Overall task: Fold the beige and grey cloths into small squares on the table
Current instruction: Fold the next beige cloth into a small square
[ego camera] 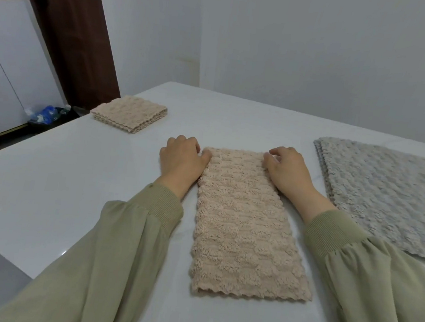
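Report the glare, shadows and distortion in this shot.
Head view: soft, even light with only faint shadows beside the beige cloth; small glare spots on the glossy table near the bottom edge; wide-angle lens tilts the brown door.

I see both arms stretched forward, wrists low. Left hand and right hand are knuckles-up, fingers curled — each pinching a far corner of the beige cloth.

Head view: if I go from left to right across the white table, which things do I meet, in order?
folded beige stack → left hand → beige cloth, a long strip → right hand → grey cloths, lying flat
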`<state>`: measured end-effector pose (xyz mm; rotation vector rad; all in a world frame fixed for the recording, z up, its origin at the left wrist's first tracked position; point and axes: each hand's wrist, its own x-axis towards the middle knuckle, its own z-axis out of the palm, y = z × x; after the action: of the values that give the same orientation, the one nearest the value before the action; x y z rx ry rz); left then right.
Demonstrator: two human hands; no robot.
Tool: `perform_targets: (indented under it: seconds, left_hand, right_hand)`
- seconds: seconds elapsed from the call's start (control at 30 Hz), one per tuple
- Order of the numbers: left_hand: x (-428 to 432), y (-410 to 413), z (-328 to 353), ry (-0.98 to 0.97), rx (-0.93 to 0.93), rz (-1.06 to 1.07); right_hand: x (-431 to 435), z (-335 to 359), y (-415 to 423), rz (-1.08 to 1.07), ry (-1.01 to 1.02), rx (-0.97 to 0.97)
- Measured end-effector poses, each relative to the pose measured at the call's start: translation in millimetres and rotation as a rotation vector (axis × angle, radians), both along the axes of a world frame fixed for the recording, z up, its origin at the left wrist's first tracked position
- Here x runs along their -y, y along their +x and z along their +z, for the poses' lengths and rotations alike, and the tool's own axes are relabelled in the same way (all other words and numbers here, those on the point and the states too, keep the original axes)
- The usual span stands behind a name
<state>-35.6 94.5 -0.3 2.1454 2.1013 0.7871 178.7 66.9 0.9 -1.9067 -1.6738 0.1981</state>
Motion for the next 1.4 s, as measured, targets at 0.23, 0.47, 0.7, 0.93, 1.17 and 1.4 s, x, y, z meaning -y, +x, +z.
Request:
perform_targets:
  seconds: [0.23, 0.47, 0.7, 0.93, 1.17, 1.4]
  left_hand:
    - [18, 3, 6, 0.272, 0.019, -0.246]
    - [88, 14, 20, 0.168, 0.089, -0.639]
    - [161, 25, 22, 0.088, 0.213, -0.934]
    - [178, 32, 12, 0.067, 0.039, -1.031]
    - [182, 35, 12, 0.056, 0.132, -1.001]
    - [183, 35, 12, 0.056, 0.144, -1.004]
  right_hand:
    - [29, 9, -9, -0.005, 0.214, -0.134]
    - [84, 10, -12, 0.058, 0.151, -0.174]
    - [134, 5, 1, 0.129, 0.059, -0.117]
    - [161, 7, 9, 0.200, -0.034, -0.043]
    - [165, 10, 7, 0.183, -0.067, -0.167]
    - [163, 11, 7, 0.117, -0.038, -0.301]
